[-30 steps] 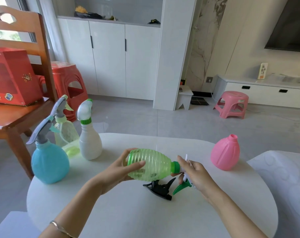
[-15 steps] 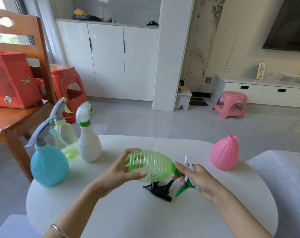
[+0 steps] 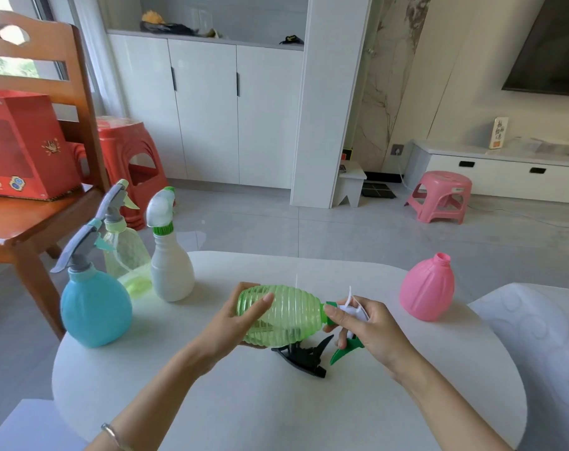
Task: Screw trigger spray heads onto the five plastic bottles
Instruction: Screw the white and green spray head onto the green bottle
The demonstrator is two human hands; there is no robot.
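fourth bottle, head going on sideways

my left hand (image 3: 234,323) has its fingers wrapped round the fat end of the green bottle (image 3: 286,314), held on its side just above the tabletop (image 3: 244,402); my right hand (image 3: 371,327) has its fingers clamped on the white and green spray head (image 3: 353,310) at the bottle's neck. with the bottle lying flat, the collar could catch crooked and cross-thread, or the ribbed plastic could slip in my grip as i twist. the black spray head (image 3: 302,356) lies right under the bottle, so a dropped wrist could knock it away. the pink bottle (image 3: 428,288) stands bare-necked well to the right; the blue bottle (image 3: 94,307), clear bottle (image 3: 127,255) and white bottle (image 3: 171,271) stand capped on the left.
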